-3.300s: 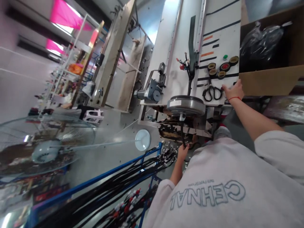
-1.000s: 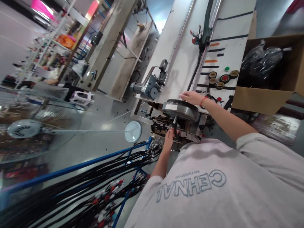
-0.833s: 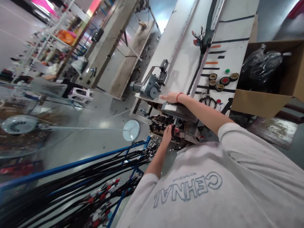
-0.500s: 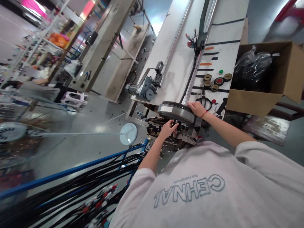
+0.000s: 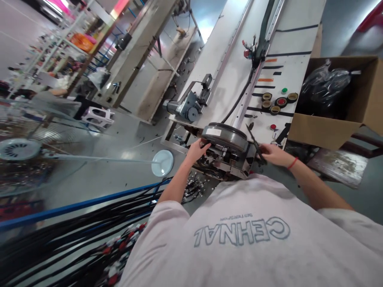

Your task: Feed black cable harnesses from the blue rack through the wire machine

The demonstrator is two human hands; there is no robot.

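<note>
Both hands have shifted since half a second ago: the right hand (image 5: 273,154) has left the top of the round hub motor (image 5: 225,136) and now sits at the near right corner of the desk (image 5: 223,75), its grip closed on black scissors (image 5: 254,140) whose blades point up toward the motor's right side, while the left hand (image 5: 196,150) has slid from the motor's front to its left rim, fingers curled against the edge; whether they clasp it or only press on it I cannot tell. That motor lies flat on a metal fixture (image 5: 227,159) at the near end of the long white desk, a white label on its side wall facing the person. From behind it a black cable (image 5: 239,101) runs up the desk along a metal rail to a bundle of red and white connectors (image 5: 249,47). Right of the rail, several tape rolls (image 5: 277,102) lie in a row near the right edge, with a small green cap just beyond them and a red one nearer. Off the left edge a grey motor-and-bracket unit (image 5: 188,107) is mounted. A cardboard box (image 5: 326,127) holding black plastic bags stands just beside the right edge. On the floor to the left, a blue rack (image 5: 89,203) carries many black cable harnesses, and a standing fan lies beyond.
</note>
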